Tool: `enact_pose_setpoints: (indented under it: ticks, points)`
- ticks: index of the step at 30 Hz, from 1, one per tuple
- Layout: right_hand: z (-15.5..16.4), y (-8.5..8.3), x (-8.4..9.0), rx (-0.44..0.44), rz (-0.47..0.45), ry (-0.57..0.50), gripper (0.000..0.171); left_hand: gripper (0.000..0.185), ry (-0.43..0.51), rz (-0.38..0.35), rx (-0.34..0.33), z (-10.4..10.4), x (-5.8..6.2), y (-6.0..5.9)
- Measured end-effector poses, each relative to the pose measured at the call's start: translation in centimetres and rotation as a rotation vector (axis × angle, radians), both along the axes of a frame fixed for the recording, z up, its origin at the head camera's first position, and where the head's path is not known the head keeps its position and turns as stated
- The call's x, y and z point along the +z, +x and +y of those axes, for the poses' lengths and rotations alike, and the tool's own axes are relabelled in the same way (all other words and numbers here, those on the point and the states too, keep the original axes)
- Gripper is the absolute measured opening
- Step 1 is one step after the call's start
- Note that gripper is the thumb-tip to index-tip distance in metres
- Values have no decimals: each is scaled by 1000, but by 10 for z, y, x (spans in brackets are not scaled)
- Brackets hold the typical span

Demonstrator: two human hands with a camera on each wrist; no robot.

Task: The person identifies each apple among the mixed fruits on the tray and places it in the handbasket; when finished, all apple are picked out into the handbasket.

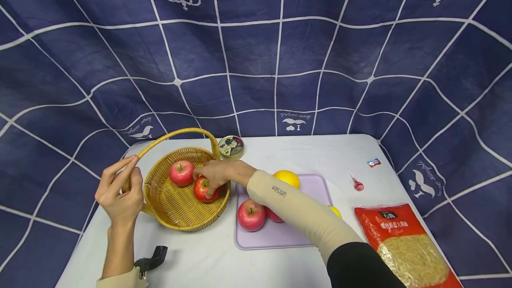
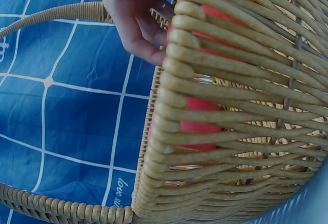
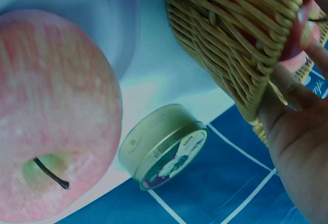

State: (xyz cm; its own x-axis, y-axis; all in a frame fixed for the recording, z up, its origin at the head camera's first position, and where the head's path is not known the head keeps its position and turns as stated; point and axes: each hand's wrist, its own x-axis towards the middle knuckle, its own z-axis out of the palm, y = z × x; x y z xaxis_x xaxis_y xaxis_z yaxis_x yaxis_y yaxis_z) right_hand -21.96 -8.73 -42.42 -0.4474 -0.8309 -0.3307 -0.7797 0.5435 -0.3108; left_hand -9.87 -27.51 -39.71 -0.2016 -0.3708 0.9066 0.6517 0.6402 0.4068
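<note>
My left hand [image 1: 122, 188] pinches the handle of a round wicker basket [image 1: 182, 223] at the left. Over the basket's right rim reaches my right hand [image 1: 216, 173], its thumb and fingers round a darker red apple [image 1: 202, 186] low inside. Beside that one lies a pinker apple [image 1: 182, 173]. In the right wrist view, the right hand [image 3: 300, 131] passes over the rim and its fingertips are partly hidden. Red fruit [image 2: 200, 121] shows through the weave in the left wrist view.
A lilac tray [image 1: 256, 242] holds apples [image 1: 251, 215] and yellow fruit [image 1: 287, 178], partly covered by the right sleeve. Behind the basket stands a round tin [image 1: 231, 146]. Toward the right lie a lollipop [image 1: 358, 185], a small wrapped sweet [image 1: 374, 162] and a red pasta bag [image 1: 404, 239].
</note>
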Motion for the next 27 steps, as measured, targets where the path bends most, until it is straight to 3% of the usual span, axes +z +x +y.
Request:
enact_pose_setpoints:
  ticks: [13,20,27]
  points:
    - [-7,-1,5,-49,112,-36,65,14,-6,-21,5,-2,-1,1]
    - [-15,-3,5,-29,238,-21,62,14,-1,-21,10,-2,-1,1]
    - [-18,-6,2,-73,245,-29,66,14,1,-23,7,-2,-2,0]
